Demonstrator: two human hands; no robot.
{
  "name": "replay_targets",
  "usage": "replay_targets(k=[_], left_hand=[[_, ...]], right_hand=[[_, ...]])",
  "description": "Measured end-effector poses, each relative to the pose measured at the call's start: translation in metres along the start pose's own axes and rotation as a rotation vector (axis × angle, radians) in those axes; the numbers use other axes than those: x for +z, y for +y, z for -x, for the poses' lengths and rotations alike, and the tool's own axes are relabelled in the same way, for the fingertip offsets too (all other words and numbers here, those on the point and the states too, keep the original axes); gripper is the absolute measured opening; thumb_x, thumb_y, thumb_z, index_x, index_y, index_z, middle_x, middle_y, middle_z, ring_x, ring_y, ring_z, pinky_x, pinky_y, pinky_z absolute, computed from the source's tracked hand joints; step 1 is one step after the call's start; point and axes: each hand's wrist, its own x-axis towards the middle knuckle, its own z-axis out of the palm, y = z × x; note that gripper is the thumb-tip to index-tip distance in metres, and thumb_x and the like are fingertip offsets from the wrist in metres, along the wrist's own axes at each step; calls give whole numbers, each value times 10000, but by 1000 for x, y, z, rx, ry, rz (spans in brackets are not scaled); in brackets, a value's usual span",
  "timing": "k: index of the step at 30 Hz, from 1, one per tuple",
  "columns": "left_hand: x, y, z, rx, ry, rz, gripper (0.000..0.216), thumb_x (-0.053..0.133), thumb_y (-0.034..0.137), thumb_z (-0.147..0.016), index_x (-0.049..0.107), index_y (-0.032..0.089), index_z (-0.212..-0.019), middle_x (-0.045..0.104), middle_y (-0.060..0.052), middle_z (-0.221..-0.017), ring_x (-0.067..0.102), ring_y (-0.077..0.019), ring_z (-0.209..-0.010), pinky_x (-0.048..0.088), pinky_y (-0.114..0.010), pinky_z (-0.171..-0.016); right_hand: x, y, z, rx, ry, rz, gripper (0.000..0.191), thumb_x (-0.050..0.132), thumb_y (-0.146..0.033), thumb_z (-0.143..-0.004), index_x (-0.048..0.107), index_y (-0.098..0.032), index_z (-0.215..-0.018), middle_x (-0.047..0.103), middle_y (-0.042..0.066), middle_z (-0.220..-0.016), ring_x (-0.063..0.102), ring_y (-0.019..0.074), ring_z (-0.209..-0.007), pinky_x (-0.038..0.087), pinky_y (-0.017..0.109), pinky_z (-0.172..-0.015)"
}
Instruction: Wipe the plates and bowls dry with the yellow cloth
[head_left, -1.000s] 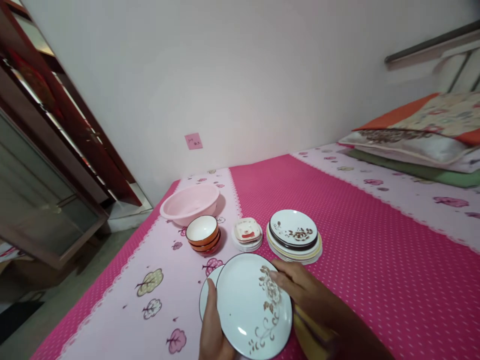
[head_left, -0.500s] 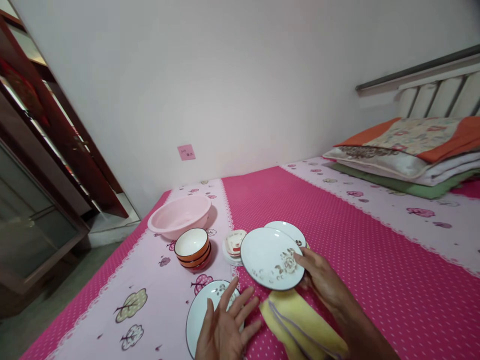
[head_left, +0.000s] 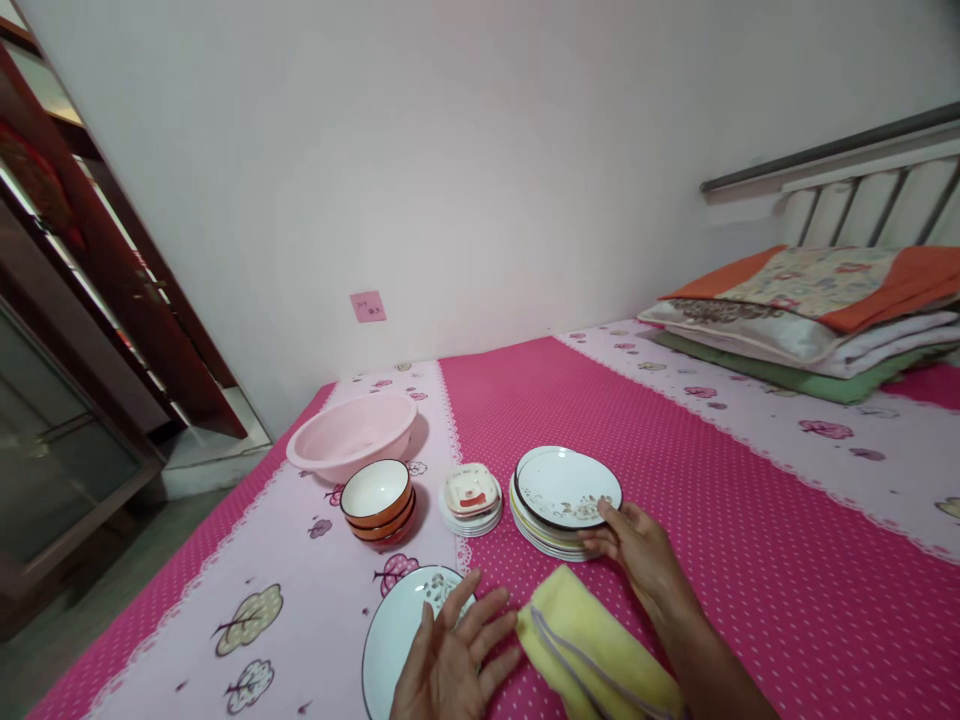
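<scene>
My right hand [head_left: 637, 545] pinches the near rim of a white plate with a brown flower pattern [head_left: 568, 488], which lies on top of a stack of plates [head_left: 541, 530] on the pink bedspread. Lower in view, my left hand [head_left: 450, 660] hovers with its fingers spread over another white flowered plate [head_left: 397, 625] lying flat on the bed. Over my right forearm lies a folded yellow cloth [head_left: 592, 650].
Behind the plates stand a stack of small white dishes [head_left: 471, 498], stacked orange bowls [head_left: 377, 498] and a pink basin [head_left: 352, 435]. Folded blankets [head_left: 810, 305] lie at the headboard, far right. A wooden cabinet [head_left: 67, 330] stands at the left beyond the bed's edge.
My right hand carried the flowered plate away from me and set it on the stack. My left hand let go of that plate and opened above the plate left on the bed.
</scene>
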Motion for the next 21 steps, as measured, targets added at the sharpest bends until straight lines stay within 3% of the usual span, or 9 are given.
replay_targets(k=[9, 14, 18, 21], left_hand=[[-13, -6, 2, 17, -54, 33, 489, 349, 402, -1080, 626, 195, -1427, 633, -232, -1431, 653, -333, -1271, 519, -477, -1042], [-12, -6, 1, 1, -43, 63, 483, 366, 407, -1075, 641, 195, -1410, 640, -224, -1428, 662, -323, -1259, 521, -465, -1040], [-2, -3, 2, -7, -36, 45, 454, 397, 384, -1071, 668, 191, -1380, 670, -209, -1393, 675, -317, -1240, 528, -449, -1031], [4, -1, 2, -24, -59, 24, 436, 423, 366, -1066, 663, 192, -1386, 670, -198, -1396, 671, -305, -1247, 527, -431, -1035]], right_hand=[[5, 8, -1, 17, 0, 19, 598, 924, -474, -621, 585, -166, -1005, 796, 80, -795, 795, 261, -689, 669, 309, -609], [1, 2, -2, -22, 51, 99, 577, 937, -386, -615, 593, -160, -1019, 753, 36, -622, 720, 219, -496, 598, 273, -442], [-4, 0, -7, -77, 92, 127, 679, 924, -331, -635, 594, -140, -1196, 708, -30, -542, 625, 162, -399, 501, 223, -352], [-8, 1, -11, -60, 70, 112, 813, 918, -322, -637, 558, -99, -1332, 735, -7, -595, 659, 169, -449, 559, 240, -421]])
